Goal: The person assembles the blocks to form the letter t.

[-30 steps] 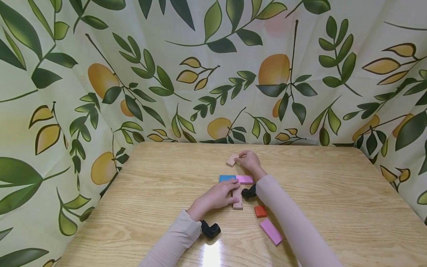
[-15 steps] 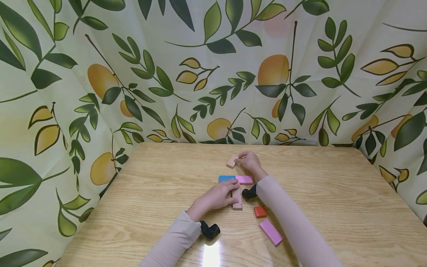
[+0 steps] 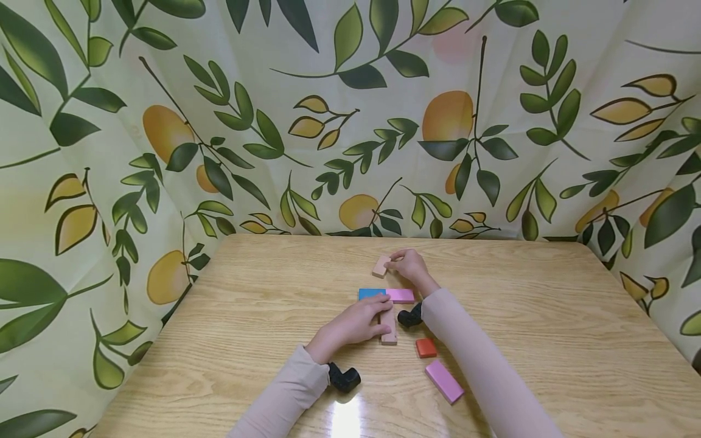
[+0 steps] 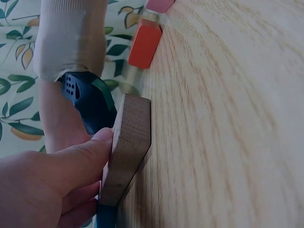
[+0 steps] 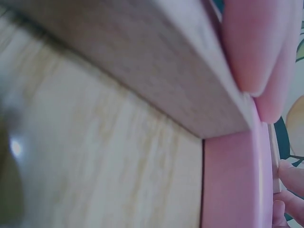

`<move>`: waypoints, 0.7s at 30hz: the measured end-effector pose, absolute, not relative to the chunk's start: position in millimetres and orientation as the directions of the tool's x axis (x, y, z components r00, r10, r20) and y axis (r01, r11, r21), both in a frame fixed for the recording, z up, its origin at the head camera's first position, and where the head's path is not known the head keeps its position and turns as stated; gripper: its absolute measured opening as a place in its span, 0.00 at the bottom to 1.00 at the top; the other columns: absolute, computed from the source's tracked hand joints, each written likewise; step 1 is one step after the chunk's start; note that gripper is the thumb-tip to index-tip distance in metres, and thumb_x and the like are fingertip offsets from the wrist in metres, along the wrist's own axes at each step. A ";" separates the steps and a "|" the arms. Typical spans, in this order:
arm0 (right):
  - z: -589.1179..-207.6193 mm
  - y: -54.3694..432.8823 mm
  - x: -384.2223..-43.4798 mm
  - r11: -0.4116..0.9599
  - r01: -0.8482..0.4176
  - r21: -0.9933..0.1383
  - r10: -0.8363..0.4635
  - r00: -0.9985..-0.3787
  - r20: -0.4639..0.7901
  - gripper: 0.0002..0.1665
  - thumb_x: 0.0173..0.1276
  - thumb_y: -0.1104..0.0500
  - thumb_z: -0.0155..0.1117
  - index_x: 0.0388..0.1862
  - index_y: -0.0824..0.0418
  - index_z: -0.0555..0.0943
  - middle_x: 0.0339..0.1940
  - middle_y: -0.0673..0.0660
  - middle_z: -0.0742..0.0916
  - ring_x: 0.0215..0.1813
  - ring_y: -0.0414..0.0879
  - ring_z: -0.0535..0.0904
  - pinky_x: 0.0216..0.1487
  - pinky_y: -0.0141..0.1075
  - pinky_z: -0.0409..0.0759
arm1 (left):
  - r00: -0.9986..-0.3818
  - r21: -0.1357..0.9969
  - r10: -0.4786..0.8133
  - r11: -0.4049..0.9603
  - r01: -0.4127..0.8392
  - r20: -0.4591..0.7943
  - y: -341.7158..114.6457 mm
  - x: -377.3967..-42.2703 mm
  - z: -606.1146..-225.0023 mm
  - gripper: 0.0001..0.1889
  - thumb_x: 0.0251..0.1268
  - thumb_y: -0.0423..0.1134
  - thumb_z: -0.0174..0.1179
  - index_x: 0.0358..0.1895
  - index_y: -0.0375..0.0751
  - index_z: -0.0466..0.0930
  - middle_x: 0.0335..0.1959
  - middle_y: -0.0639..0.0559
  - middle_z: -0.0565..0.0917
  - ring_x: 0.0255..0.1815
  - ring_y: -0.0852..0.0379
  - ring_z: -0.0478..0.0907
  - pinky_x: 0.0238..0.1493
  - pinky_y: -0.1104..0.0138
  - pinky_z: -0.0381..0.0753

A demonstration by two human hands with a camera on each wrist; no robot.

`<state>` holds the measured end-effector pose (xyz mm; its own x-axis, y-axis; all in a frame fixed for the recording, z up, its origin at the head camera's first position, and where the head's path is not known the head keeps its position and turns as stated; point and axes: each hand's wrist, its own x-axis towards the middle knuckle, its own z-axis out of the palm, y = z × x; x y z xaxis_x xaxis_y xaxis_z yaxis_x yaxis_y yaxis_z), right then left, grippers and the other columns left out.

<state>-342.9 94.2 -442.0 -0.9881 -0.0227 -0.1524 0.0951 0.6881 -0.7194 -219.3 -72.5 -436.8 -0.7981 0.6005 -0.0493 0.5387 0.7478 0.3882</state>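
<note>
My left hand (image 3: 353, 319) rests on a long plain wooden block (image 3: 389, 336), its fingers over the far end and its thumb near the close end. In the left wrist view the thumb lies along the top edge of that block. Across its far end lie a blue block (image 3: 370, 294) and a pink block (image 3: 401, 295), end to end, making a T shape. The right wrist view has the wooden block meeting the pink block's side. Beyond them, my right hand (image 3: 409, 266) pinches a small plain wooden block (image 3: 381, 266) by its right side, low over the table.
A red block (image 3: 426, 348) and another pink block (image 3: 444, 381) lie nearer me, beside the right sleeve (image 3: 482, 359). Black wrist devices sit under both cuffs. The wooden table (image 3: 263, 274) ends at a leaf-and-fruit patterned cloth (image 3: 246, 146) at the back and sides.
</note>
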 end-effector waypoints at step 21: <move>-448.3 98.9 -346.5 0.601 0.130 -0.788 -0.043 -0.980 -0.195 0.21 0.62 0.55 0.69 0.52 0.64 0.83 0.28 0.53 0.79 0.29 0.42 0.71 0.27 0.26 0.67 | -0.800 0.396 0.598 0.748 0.533 -0.053 -73.0 -218.5 -436.4 0.28 0.68 0.47 0.59 0.68 0.40 0.70 0.74 0.47 0.67 0.76 0.50 0.63 0.76 0.58 0.65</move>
